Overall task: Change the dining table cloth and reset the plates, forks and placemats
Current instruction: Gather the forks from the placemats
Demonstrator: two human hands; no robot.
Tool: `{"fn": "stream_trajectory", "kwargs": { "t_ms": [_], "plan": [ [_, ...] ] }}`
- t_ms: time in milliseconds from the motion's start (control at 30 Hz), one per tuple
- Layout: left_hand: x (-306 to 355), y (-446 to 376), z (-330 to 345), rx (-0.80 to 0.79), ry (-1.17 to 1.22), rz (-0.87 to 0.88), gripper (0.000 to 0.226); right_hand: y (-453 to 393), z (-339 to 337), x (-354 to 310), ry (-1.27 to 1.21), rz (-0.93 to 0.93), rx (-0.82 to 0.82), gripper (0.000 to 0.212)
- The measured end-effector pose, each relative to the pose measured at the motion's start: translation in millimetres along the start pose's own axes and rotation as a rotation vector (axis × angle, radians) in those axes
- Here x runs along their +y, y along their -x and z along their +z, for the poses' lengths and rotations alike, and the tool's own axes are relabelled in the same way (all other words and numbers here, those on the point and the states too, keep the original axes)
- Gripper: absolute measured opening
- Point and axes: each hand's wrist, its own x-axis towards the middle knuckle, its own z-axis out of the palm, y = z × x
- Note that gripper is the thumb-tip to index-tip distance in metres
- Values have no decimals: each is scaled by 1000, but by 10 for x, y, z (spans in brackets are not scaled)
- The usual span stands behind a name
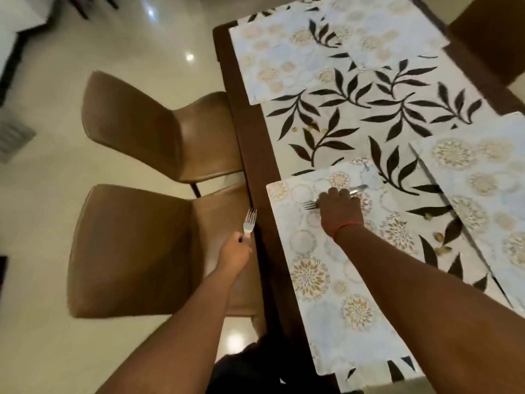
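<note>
Head view: right hand point(339, 207) curls over a fork point(309, 205) lying crosswise on the near placemat point(321, 280) — tines left, handle right; left hand point(235, 253) grips another fork point(249, 223) upright, off the table's edge

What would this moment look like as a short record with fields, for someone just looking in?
setting: dining table with a leaf-patterned cloth
left hand: holds a fork by its handle, over the chair, off the table
right hand: on a second fork that lies on the near placemat
other placemats: one at the far end, one at the right
plates: none in view
crumbs: small bits on the cloth
</note>
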Motion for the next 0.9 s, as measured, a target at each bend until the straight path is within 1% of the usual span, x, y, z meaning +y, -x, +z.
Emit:
{"fn": "stream_trajectory", "kwargs": {
  "t_ms": [100, 167, 233, 267, 333, 433, 500, 600, 667, 767, 833, 900],
  "plan": [
    [-121, 122, 123, 27, 59, -47, 26, -8, 118, 72, 83, -55, 51, 32],
    [-147, 188, 210, 32, 74, -55, 26, 0, 148, 117, 112, -85, 52, 32],
    [-140, 244, 280, 32, 64, -66, 26, 21, 182, 151, 76, -85, 12, 31],
    [-129, 264, 303, 30, 60, -66, 25, 33, 209, 158, 17, -76, -15, 30],
    [-57, 299, 334, 24, 61, -53, 23, 69, 233, 159, -210, -14, -72, 22],
    [110, 314, 382, -7, 35, -13, 23, 195, 218, 140, -635, 112, -177, 14],
    [250, 339, 453, -71, 34, 22, 24, 346, 207, 149, -934, 182, -193, 9],
    [448, 372, 639, -169, 58, 43, 20, 621, 160, 145, -1329, 333, -197, 13],
    [559, 458, 795, -259, 37, 62, 22, 834, 139, 125, -1499, 453, -143, 9],
    [697, 670, 1057, -415, -96, 186, 20, 1166, 105, 120, -1656, 626, -20, 12],
    [760, 919, 1172, -530, -189, 316, 22, 1450, 108, 99, -1659, 739, 105, 15],
    [742, 1191, 1248, -668, -178, 362, 25, 1754, 126, 65, -1599, 853, 233, 16]
  ]
}}
